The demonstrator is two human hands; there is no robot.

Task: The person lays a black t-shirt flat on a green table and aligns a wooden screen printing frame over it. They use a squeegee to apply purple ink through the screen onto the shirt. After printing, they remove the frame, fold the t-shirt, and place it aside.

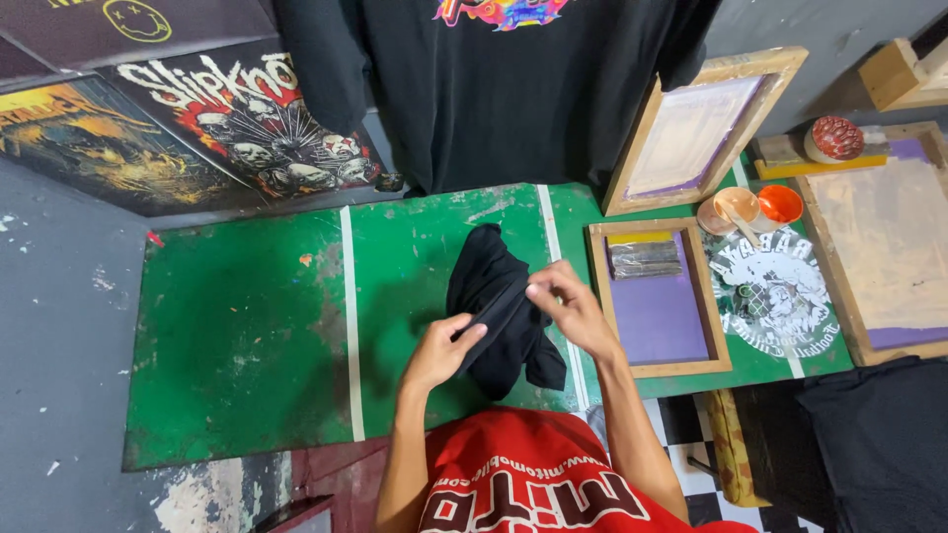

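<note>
Hands: we have our left hand [437,352] and right hand [573,308] both on a crumpled black cotton garment [497,308], one at each side of it.
Left grip: fingers are closed narrow over a dark fold at the lower left edge of the cloth, thumb on top.
Right grip: fingertips pinch the upper right edge of the same cloth, held just above the desk.
Garment: it lies bunched near the middle of the green painted desk [247,336], between two white tape lines [349,316], partly lifted where we hold it.
Right of us: a wooden-framed screen with a purple mesh [660,301] lies flat with a grey squeegee-like strip [644,259] at its top end; beyond it we see a white circular print on the green surface [770,288].
Farther right: two small orange bowls [760,207] and more wooden frames [691,133].
Above: a black printed shirt [499,89] hangs at the far edge of the desk.
Handling, as we judge it: keeping both pinches on an edge or seam rather than on loose bulk lets the cloth open evenly; it helps to keep it well apart from the screen.
</note>
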